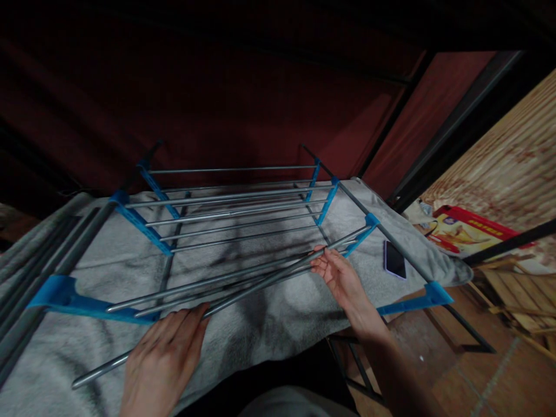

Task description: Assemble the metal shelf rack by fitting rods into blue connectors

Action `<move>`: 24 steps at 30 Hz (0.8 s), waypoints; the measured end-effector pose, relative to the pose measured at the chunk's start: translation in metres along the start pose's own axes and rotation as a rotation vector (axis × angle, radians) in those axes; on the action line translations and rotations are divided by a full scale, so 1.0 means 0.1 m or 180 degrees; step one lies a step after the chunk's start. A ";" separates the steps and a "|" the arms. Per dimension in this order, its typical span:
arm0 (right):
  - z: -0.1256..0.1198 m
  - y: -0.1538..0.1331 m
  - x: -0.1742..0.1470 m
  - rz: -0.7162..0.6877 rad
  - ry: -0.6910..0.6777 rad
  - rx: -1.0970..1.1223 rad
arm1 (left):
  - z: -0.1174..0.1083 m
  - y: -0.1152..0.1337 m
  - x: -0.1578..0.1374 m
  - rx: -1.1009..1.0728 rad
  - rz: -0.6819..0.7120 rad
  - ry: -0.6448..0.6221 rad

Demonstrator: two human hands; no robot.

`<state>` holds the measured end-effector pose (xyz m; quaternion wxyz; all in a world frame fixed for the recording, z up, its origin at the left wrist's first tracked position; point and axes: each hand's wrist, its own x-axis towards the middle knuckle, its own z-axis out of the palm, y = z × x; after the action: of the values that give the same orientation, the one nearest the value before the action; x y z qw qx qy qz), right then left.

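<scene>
A long grey metal rod (256,288) lies slantwise across the front of a partly built rack with blue plastic side brackets (141,223). My left hand (167,353) is wrapped over the rod near its lower left end, which sticks out past the hand. Further along, my right hand (336,275) pinches the same rod between thumb and fingers. Beneath it, other rods (204,285) reach from the front left bracket (91,301) toward a right bracket (367,229). Several rods (238,197) span the back brackets.
A grey blanket (278,313) covers the surface under the rack. On it at right lies a phone (394,259). Dark tubes (65,260) lie along the left edge. A red and yellow box (473,229) and wooden slats (516,292) stand off to the right. Behind is a dark red wall (243,104).
</scene>
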<state>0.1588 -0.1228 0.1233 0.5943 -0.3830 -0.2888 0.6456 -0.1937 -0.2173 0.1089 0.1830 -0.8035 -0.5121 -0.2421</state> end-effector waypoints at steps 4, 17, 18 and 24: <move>-0.01 0.00 -0.01 0.0011 -0.0010 -0.0035 | -0.06 0.02 0.07 -0.0033 0.0019 0.0014; -0.06 0.03 -0.17 -0.0327 -0.0065 -0.1323 | -0.18 0.14 0.29 0.0117 -0.0102 0.0045; -0.04 0.04 -0.23 -0.0515 -0.0210 -0.1757 | -0.18 0.16 0.30 0.0115 -0.0135 0.0008; 0.29 0.11 -0.37 -0.3131 -0.0983 -0.3990 | -0.15 0.22 0.29 0.0108 -0.0472 -0.0309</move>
<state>0.1284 -0.1584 0.1355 0.4385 -0.3805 -0.8108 0.0742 -0.1662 -0.2130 0.1375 0.1531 -0.7709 -0.5825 -0.2071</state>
